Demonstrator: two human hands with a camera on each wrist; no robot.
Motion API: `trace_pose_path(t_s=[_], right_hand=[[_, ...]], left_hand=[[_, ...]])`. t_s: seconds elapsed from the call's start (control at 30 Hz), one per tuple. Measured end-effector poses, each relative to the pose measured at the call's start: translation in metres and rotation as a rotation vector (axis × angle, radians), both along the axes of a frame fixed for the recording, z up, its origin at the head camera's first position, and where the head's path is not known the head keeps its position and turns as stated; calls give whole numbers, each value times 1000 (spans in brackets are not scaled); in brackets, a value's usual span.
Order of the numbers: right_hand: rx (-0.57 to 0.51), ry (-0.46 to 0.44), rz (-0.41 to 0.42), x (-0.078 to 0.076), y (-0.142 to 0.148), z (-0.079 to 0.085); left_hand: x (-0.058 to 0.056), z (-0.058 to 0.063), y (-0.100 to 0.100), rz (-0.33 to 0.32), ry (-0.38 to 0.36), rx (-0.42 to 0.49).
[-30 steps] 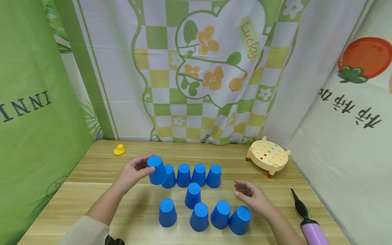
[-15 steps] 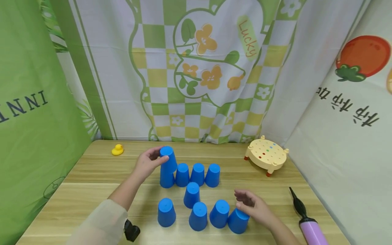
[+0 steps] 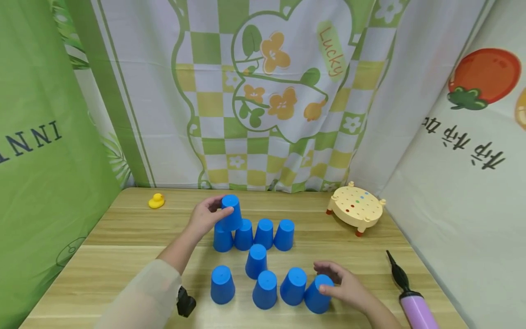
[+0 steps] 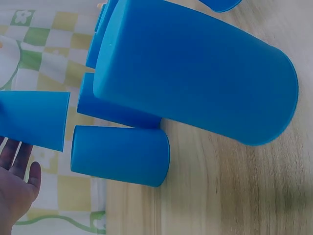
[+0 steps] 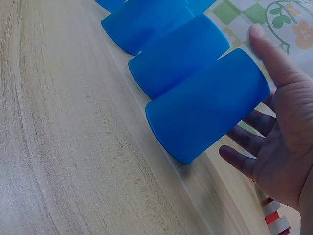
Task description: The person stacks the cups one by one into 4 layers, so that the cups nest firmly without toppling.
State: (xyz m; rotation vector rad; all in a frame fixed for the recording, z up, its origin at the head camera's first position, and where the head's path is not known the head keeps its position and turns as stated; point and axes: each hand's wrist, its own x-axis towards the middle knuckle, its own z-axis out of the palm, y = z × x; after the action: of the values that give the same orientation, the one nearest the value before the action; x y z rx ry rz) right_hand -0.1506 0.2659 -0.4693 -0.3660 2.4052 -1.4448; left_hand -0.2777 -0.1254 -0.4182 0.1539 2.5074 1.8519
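Gripping hand, head view: a raised blue cup is pinched upside down between thumb and fingers of the left hand, and is held just above the left end of the back row of cups.
Right hand, head view: the right hand is held open, with thumb and fingers parted about the right-end cup of the front row.
Standing cups, head view: four are lined up at the back, a middle cup is set before them, and in front a lone cup is placed left of three others.
Worktop, head view: the worktop is shared by a yellow duck, a round cream stand and a purple pump.
Raised cup, left wrist view: its rim is shown apart from the nearest standing cup; some fingers are hidden behind it.
Right-end cup, right wrist view: the thumb is held clear of it; whether it is touched by the partly hidden fingers cannot be told.
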Motion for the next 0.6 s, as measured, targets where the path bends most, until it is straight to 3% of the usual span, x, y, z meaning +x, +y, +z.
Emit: trace_pose_path(t_s=[0.6], right_hand=[[5,-33,80,3,12,-2]], left_hand=[[-1,-3,7,-27,-1,5]])
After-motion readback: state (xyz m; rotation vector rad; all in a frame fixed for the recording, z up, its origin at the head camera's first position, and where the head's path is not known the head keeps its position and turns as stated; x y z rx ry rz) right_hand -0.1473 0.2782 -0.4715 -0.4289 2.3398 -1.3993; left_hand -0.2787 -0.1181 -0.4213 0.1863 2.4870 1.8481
